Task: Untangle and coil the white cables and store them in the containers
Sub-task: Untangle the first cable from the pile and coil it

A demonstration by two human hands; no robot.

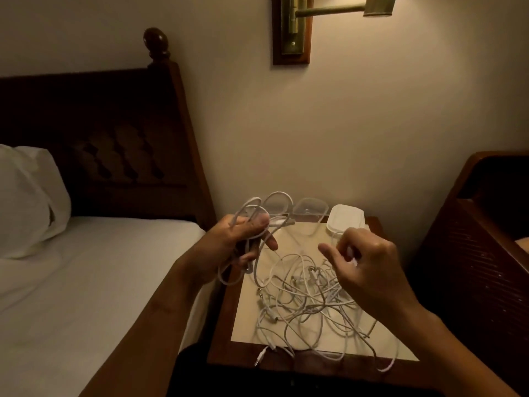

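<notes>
Dark wooden nightstand (329,366) with a cream inset top, beside a white-sheeted bed (86,282). Left hand (240,239) clamps thumb and fingers round a coil of white cable (248,213). Right hand (369,265), fingers curled, hovers just right of that grip; whether it pinches a strand cannot be told. Tangled white cables (309,299) lie beneath both hands; 2 clear plastic containers (312,209) and 1 white lidded container (346,222) stand beyond them.
</notes>
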